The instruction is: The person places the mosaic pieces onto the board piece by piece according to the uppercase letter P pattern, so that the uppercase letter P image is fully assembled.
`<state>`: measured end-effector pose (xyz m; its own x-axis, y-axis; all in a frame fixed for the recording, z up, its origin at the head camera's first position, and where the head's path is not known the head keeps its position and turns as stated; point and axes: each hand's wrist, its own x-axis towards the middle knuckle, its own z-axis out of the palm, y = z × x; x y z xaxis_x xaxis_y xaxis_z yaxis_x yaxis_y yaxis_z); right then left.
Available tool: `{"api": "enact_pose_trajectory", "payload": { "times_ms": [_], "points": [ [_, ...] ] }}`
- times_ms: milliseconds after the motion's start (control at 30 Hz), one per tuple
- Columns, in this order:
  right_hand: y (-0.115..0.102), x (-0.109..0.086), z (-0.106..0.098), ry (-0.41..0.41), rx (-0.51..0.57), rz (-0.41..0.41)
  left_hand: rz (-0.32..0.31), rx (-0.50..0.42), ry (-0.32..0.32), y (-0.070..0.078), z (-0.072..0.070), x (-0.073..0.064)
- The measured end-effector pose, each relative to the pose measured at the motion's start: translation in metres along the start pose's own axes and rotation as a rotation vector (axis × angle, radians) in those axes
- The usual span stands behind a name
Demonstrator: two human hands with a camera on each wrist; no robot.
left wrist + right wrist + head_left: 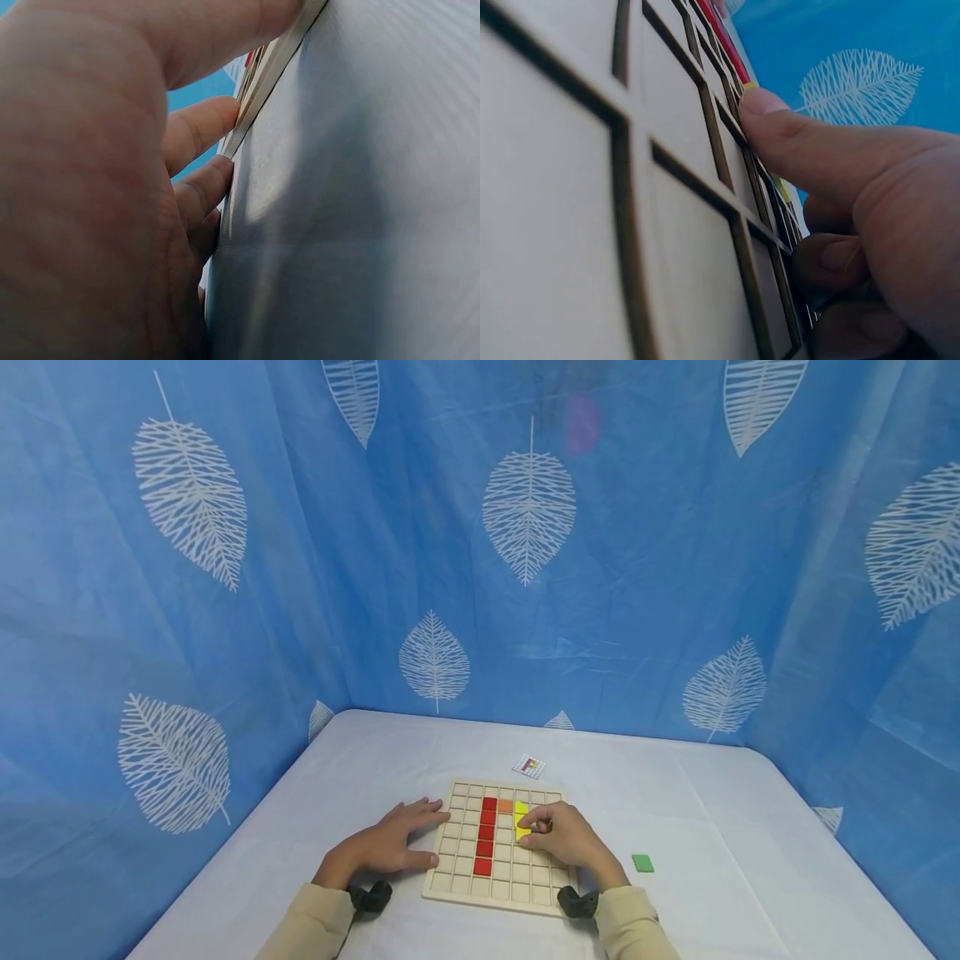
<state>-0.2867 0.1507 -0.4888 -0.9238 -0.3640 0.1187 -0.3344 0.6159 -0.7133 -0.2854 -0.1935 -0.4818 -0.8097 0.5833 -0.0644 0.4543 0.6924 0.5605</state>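
A pale wooden grid board [453, 883] lies on the white table. My left hand [393, 837] rests at its left side with fingers spread, fingertips touching the board's edge; the left wrist view shows fingers against that rim. My right hand [566, 835] is over the right part of the grid, thumb and curled index finger pinching a yellow tile [522, 832]. Just above it sits another yellow tile [521, 807]. An orange tile [506, 806] lies to the left of that, beside a column of several red tiles [486, 832]. The fingers partly hide the pinched tile.
Behind the board lies a small card [529, 766] with a coloured grid pattern. A green tile [642, 863] is on the table to the right of my right hand. Blue curtains [525, 635] with white leaf prints surround the table.
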Motion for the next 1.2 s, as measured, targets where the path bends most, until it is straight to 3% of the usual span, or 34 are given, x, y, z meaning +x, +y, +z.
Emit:
{"api": "enact_pose_trajectory", "payload": {
  "times_ms": [767,1033,1200],
  "points": [
    [-0.012,0.0,0.002,0.022,-0.062,0.058,-0.009,0.013,0.006,0.001,-0.001,0.001],
    [-0.016,-0.001,0.001,0.018,-0.191,-0.016,-0.007,0.014,0.004,0.002,-0.001,0.0],
    [-0.014,-0.002,0.001,-0.008,-0.219,-0.033,-0.011,0.0,-0.002,0.004,-0.001,0.0]
  ]
}}
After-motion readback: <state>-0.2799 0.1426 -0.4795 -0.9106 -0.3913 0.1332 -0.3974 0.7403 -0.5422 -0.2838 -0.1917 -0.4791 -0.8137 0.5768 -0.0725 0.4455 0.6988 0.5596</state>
